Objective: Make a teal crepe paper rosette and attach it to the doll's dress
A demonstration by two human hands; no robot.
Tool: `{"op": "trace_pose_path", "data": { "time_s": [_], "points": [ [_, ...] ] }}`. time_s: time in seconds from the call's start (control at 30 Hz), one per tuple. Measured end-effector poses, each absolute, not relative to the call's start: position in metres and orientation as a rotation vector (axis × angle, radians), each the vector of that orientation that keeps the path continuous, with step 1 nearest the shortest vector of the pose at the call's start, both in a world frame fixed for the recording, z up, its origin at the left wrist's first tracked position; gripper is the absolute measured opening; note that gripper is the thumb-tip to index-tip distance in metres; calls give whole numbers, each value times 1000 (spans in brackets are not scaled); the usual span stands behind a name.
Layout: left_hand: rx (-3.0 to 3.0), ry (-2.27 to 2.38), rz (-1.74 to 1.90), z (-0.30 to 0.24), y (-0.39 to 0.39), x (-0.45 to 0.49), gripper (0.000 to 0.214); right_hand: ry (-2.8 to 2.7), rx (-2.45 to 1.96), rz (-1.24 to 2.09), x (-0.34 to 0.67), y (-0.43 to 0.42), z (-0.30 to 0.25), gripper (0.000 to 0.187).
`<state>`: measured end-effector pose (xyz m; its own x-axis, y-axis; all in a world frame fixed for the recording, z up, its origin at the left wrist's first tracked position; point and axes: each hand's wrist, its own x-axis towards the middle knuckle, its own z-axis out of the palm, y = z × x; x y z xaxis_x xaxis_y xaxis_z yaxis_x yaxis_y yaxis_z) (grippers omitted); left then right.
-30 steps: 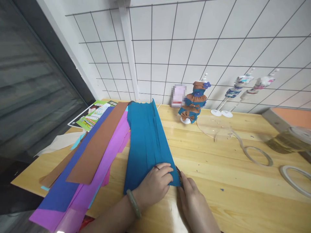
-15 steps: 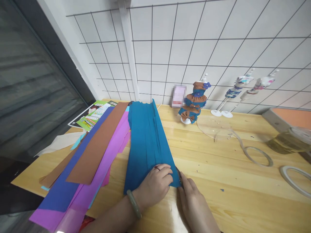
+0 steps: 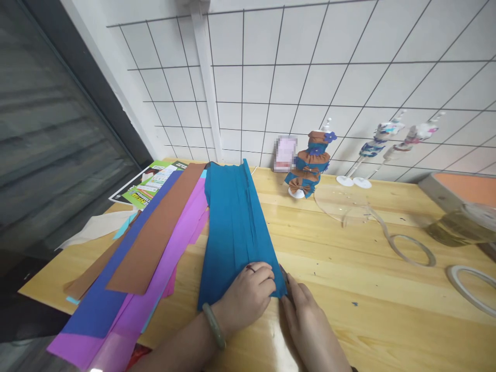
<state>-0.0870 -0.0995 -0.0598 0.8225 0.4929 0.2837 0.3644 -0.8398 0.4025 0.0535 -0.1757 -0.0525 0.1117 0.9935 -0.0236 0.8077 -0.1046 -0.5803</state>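
Note:
A long folded strip of teal crepe paper (image 3: 232, 217) lies on the wooden table (image 3: 349, 268), running away from me. My left hand (image 3: 248, 297), with a green bangle on the wrist, presses curled fingers on the strip's near end. My right hand (image 3: 306, 320) sits just right of it at the strip's near right corner, fingers closed around a dark thin object that is mostly hidden.
Brown, blue, purple and pink paper strips (image 3: 147, 248) lie to the left over a leaflet (image 3: 151, 183). A small doll figure dressed in teal and brown paper (image 3: 310, 165) stands at the back. Tape rings (image 3: 413, 248) and clear tape curl on the right.
Both hands have stayed at the near end of the teal strip; the right hand shifted very slightly left toward the paper's corner.

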Motion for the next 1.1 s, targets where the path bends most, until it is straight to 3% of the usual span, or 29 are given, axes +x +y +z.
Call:
{"op": "trace_pose_path", "data": {
  "time_s": [0.53,1.1],
  "points": [
    [2687,628,492,-59,-98,-87,10,-1772,-1987,351,54,-178,-80,53],
    [2685,623,520,-61,-98,-87,10,-1705,-1957,596,53,-171,-56,44]
  ]
}}
